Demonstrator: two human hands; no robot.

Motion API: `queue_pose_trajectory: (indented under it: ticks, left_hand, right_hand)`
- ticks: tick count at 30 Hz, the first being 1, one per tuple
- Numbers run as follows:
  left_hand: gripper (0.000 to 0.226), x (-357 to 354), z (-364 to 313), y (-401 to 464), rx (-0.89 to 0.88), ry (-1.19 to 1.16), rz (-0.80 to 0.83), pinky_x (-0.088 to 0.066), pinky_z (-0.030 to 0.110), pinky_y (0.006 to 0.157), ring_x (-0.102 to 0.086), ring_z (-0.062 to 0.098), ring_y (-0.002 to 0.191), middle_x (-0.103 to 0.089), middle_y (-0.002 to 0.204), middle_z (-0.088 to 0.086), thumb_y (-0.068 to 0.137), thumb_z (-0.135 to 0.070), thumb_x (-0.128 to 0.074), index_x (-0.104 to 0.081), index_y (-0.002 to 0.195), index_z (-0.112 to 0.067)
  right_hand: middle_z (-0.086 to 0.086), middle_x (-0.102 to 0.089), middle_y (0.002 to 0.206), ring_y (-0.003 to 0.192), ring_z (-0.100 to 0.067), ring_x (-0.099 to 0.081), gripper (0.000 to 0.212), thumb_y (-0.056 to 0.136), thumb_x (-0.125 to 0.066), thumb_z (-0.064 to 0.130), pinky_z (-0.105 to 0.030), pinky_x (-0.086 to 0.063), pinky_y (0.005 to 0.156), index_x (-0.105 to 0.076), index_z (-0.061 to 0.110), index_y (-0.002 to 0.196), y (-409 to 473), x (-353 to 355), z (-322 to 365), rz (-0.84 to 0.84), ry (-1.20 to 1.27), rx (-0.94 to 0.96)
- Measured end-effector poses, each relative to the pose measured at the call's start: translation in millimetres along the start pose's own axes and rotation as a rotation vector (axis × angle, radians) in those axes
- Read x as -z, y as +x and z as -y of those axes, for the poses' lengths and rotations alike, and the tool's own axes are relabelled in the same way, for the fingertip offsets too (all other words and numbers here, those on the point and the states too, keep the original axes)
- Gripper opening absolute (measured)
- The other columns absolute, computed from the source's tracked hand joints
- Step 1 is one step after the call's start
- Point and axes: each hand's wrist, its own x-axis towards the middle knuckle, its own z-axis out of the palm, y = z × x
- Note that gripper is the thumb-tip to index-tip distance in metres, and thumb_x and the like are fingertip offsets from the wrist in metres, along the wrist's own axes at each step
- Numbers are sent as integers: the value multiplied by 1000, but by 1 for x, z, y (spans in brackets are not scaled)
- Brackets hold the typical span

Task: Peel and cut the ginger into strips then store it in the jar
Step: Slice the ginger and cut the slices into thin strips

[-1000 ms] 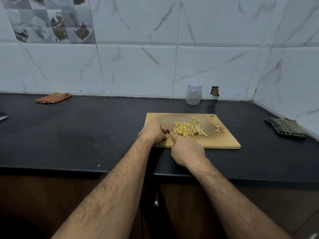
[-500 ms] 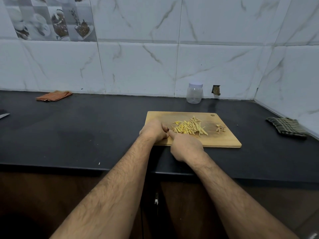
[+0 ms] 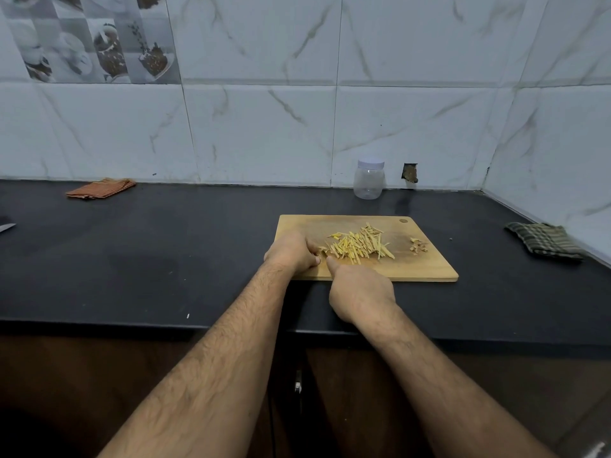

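Observation:
A pile of yellow ginger strips (image 3: pixel 358 245) lies in the middle of the wooden cutting board (image 3: pixel 423 269). My left hand (image 3: pixel 292 251) rests on the board's left part, fingers curled, fingertips at the left end of the pile and touching a few strips. My right hand (image 3: pixel 358 290) sits at the board's near edge just below the pile, thumb pointing at the strips; its fingers are hidden under the hand. A clear plastic jar (image 3: pixel 368 179) with its lid on stands by the wall behind the board.
Brown peel scraps (image 3: pixel 418 245) lie on the board's right side. A green checked cloth (image 3: pixel 544 241) is at the right, an orange cloth (image 3: pixel 101 187) at the back left. A knife tip (image 3: pixel 6 227) shows at the left edge of the black counter (image 3: pixel 165 259).
Both hands stay at the left end of the pile and shift only slightly. The strips look the same.

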Motion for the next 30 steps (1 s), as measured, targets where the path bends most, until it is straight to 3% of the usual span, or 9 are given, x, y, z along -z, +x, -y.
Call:
queue_pose_trajectory:
  ticks: [5, 9, 15, 21, 25, 30]
  left_hand:
    - [24, 1, 1, -2, -1, -13, -1, -47, 30, 93, -58, 13, 110, -69, 113, -12, 90, -34, -70, -72, 114, -36]
    - [30, -1, 3, -3, -2, -50, -38, -49, 29, 89, -61, 12, 104, -66, 95, -13, 87, -33, -72, -70, 117, -37]
    - [29, -8, 13, -5, -22, -215, -142, -46, 25, 71, -63, 6, 89, -69, 85, -16, 81, -29, -80, -71, 109, -30]
    - [9, -11, 13, -8, -30, -222, -170, -49, 24, 71, -63, 6, 86, -69, 84, -17, 82, -28, -79, -75, 89, -32]
    - [11, -9, 11, -7, -40, -169, -130, -48, 23, 74, -62, 6, 92, -72, 97, -16, 87, -30, -75, -78, 97, -32]
    - [8, -6, 9, -6, -34, -107, -108, -49, 26, 78, -61, 9, 93, -72, 99, -12, 89, -31, -73, -77, 95, -32]
  right_hand:
    - [-5, -58, 135, 120, -25, -56, 73, 95, -42, 5, -36, -47, 84, -20, 37, 158, 3, 4, -5, -7, 55, -32]
    - [-3, -59, 135, 120, -24, -56, 71, 95, -42, 8, -36, -46, 87, -23, 38, 157, -1, 2, -6, -30, 145, -16]
    - [-2, -57, 139, 123, -24, -54, 69, 97, -40, 11, -37, -46, 92, -22, 39, 156, -7, -1, -5, -33, 198, -3]
    - [-2, -58, 137, 122, -25, -54, 66, 98, -40, 13, -37, -46, 92, -22, 40, 156, -8, -1, -4, -31, 196, 12]
    - [-3, -58, 137, 123, -25, -54, 66, 97, -39, 11, -38, -46, 93, -23, 40, 155, -6, 0, -2, -15, 183, 9]
    - [-3, -57, 138, 124, -25, -54, 70, 96, -42, 9, -37, -46, 93, -22, 40, 156, -6, 3, 2, 4, 146, 17]
